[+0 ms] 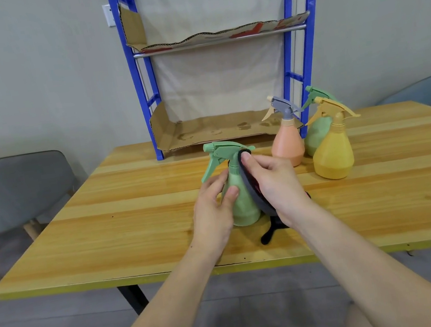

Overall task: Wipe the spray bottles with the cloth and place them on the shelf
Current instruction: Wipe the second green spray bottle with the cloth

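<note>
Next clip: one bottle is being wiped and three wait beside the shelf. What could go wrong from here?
1. The left hand grips the held green bottle while the right hand presses the cloth against its side; the bottle could slip or tip.
2. The orange bottle, yellow bottle and rear green bottle crowd the right front of the shelf; reaching in might knock one over.

The lower tier of the shelf (203,134) lies open across its left and middle, with clear counter (118,222) before it. The orange bottle (287,145), yellow bottle (334,155) and far green bottle (317,132) crowd its right end. Mid-counter, the near green bottle (244,207), the cloth (251,186), the left hand (212,212) and right hand (274,182) block the straight way in.
</note>
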A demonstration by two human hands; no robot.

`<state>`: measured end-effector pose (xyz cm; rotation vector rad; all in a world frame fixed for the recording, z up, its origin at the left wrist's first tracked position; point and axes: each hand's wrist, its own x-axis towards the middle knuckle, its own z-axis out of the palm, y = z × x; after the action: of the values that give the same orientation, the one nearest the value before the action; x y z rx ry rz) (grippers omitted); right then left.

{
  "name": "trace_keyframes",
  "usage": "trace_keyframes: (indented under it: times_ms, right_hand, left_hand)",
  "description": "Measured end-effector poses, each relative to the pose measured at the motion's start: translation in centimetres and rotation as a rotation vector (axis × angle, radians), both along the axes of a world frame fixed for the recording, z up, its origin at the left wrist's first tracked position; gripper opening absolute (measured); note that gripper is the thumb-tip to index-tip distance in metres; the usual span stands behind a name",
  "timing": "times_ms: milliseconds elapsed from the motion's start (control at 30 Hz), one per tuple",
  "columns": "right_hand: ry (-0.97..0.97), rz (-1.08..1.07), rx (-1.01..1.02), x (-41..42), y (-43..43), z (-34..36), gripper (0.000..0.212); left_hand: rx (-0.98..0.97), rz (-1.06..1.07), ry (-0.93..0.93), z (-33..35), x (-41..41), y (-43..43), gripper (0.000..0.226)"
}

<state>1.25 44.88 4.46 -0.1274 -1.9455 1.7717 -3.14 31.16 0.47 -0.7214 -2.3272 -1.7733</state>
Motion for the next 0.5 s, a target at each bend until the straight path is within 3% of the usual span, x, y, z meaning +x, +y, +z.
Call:
trace_keyframes:
  times_ms: [133,300,400,500]
  right_hand:
    - [0.008,0.096,0.194,1.0,1.8,-1.4,0.027]
    - [-0.174,0.131,0.376,2.4,4.4,-3.7,0.016]
    - [-0.193,0.08,0.502,2.3,4.7,-3.8,0.034]
    - [-0.096,0.092,0.488,1.7,3.1,-2.6,0.044]
  left_hand:
    - [0.002,-0.006,-0.018,0.5,0.5,-0.1,0.044]
    - [0.104,0.003,-0.063,0.2,0.7,0.2,0.042]
    - [0.17,0.008,-0.084,0.4,0.8,0.4,0.032]
    - [0.13,-0.003,-0.062,0.6,0.8,0.1,0.031]
